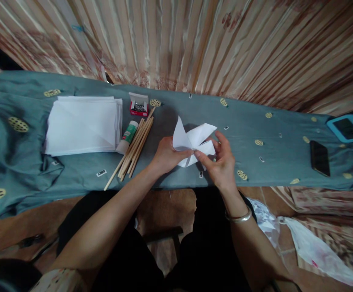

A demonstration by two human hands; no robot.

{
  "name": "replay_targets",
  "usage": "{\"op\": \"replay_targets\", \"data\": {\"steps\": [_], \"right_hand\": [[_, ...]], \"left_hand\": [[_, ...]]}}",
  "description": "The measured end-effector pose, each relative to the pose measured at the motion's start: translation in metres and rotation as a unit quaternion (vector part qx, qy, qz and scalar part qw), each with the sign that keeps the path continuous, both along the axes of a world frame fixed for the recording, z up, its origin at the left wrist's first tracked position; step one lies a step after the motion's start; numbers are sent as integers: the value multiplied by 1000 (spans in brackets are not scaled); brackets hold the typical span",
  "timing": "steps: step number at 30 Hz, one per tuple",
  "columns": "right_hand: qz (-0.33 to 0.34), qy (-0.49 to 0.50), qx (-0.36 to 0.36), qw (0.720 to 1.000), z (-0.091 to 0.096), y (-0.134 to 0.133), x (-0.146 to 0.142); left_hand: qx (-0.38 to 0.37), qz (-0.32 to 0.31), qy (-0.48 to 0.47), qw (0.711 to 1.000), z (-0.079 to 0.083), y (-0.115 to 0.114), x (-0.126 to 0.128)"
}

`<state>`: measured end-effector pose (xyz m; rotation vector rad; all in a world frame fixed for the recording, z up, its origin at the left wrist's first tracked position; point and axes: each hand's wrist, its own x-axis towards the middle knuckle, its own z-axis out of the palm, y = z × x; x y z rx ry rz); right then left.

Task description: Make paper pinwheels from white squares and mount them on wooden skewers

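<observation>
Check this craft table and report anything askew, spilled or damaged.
Nothing is spilled or damaged. The teal cloth is bunched into wrinkles at its left end, the red box stands open, and one wooden stick juts out of the bundle.

A shiny striped pink-and-cream curtain (225, 40) hangs behind the long bench (279, 121), which is draped in grey-blue patterned cloth (21, 170). Brown tiled floor (164, 207) lies dim beneath.

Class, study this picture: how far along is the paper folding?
Done: one white sheet stands in pointed flaps. In hand: left hand and right hand pinch it at its centre. Left: wooden sticks, glue tube and pin box lie untouched.
</observation>
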<state>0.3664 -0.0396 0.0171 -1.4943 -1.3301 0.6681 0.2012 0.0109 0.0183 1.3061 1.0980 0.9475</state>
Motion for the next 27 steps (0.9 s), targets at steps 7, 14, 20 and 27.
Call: {"op": "replay_targets", "data": {"steps": [7, 14, 20, 27], "right_hand": [[-5, 48, -78, 996, 8, 1, 0], [-4, 106, -75, 992, 7, 4, -3], [-5, 131, -79, 988, 0, 4, -5], [4, 134, -77, 988, 1, 5, -10]], "left_hand": [[0, -10, 14, 1000, 0, -1, -1], [-8, -9, -8, 1000, -1, -1, 1], [-11, 4, -15, 1000, -1, -1, 2], [-22, 17, -21, 999, -4, -1, 3]]}}
